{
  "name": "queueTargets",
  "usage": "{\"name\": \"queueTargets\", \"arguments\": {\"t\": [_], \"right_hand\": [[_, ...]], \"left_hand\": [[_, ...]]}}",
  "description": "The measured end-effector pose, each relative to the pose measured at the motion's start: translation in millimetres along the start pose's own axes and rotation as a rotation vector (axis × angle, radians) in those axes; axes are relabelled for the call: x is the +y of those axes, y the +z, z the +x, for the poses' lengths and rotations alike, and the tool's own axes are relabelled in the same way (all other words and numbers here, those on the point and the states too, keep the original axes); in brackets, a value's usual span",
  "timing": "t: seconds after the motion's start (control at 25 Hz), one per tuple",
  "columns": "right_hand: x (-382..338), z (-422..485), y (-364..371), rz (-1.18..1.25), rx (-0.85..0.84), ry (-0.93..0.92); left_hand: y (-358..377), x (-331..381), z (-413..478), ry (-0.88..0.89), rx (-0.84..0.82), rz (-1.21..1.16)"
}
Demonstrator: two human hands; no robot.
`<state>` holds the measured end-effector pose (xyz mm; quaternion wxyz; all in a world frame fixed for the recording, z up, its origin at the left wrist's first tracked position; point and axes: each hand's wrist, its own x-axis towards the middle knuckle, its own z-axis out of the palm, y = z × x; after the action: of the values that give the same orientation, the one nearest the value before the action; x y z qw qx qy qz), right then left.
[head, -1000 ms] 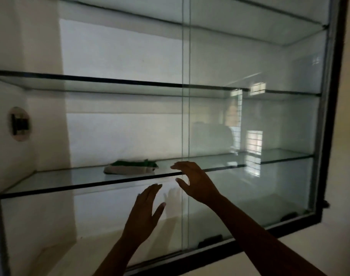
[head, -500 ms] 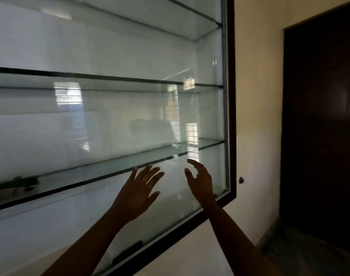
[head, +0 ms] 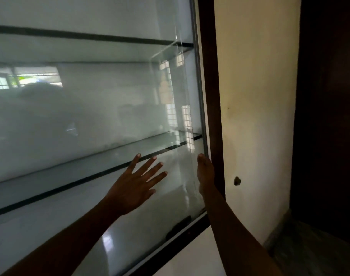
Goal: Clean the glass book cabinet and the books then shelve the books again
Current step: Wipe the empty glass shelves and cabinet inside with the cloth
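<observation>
Left hand [head: 137, 186]: grip wide, fingers spread flat on the glass door [head: 102, 108].
Right hand [head: 205, 173]: edge-on, fingers straight, at the door's right edge.
Cabinet [head: 210, 92]: fills the left, beside the wall [head: 255, 96].

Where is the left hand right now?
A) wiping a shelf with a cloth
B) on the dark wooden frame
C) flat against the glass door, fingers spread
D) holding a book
C: the left hand lies against the glass door with straight, spread fingers and holds nothing.
</observation>
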<state>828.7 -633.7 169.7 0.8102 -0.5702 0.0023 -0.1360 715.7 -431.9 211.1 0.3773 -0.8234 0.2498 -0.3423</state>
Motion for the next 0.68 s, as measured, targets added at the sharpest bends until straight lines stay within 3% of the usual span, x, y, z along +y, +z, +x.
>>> {"name": "queueTargets", "arguments": {"t": [0.2, 0.52, 0.68], "right_hand": [[19.9, 31.0, 5.6, 0.135, -0.224, 0.054], [26.8, 37.7, 9.7, 0.345, -0.150, 0.011], [25.6, 31.0, 10.6, 0.255, -0.187, 0.011]], "left_hand": [[24.5, -0.1, -2.2, 0.015, 0.025, 0.115], [28.2, -0.4, -3.7, 0.016, 0.099, 0.139], [25.6, 0.0, -0.6, 0.009, 0.097, 0.149]]}}
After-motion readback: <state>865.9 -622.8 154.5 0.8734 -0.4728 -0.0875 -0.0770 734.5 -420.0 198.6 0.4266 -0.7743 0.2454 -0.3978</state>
